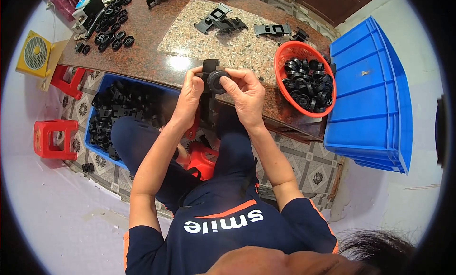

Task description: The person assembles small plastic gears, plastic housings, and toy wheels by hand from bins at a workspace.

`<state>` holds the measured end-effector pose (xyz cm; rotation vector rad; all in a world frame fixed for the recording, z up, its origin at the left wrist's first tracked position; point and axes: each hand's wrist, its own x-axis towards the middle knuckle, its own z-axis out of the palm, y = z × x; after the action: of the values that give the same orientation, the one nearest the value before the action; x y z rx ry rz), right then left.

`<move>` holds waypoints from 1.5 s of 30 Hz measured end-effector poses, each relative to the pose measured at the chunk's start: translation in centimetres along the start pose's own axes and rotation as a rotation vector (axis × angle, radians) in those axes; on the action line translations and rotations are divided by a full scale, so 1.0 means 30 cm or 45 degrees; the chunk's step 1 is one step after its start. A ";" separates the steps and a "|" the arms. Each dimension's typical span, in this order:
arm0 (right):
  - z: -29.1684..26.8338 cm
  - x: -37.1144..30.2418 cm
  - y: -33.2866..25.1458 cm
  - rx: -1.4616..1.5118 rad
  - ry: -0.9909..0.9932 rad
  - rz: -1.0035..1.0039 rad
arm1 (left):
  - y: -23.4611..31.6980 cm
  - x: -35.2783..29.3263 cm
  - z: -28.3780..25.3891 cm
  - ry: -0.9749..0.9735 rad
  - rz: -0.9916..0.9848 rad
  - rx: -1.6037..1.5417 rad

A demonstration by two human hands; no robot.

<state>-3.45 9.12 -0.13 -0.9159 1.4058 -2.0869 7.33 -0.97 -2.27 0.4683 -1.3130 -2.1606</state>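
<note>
Both my hands are raised in front of me at the table's near edge, around one black plastic assembly. My left hand [191, 93] grips a long black plastic chassis part [210, 65] from its left side, fingers closed on it. Against that part, my right hand [247, 94] pinches a round black wheel [217, 82] between thumb and fingers. The wheel's face is turned up, and its far side is hidden. Just right of my hands, an orange-red plastic basket [279, 75] holds many black wheels [304, 100].
Black chassis parts [272, 30] lie on a pale speckled slab [185, 35]. Loose wheels [116, 25] cover the table's far left. A blue bin [100, 150] of black parts sits low left, near red stools [55, 139]. Blue crates [363, 94] stand at right.
</note>
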 end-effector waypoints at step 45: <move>-0.336 0.189 -0.110 -0.296 0.030 0.101 | 0.014 0.219 0.021 0.280 -0.264 -0.259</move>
<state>-14.74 12.72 1.87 -0.9101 1.6957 -1.9100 1.96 -4.78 -1.64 0.7624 -0.9500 -2.3039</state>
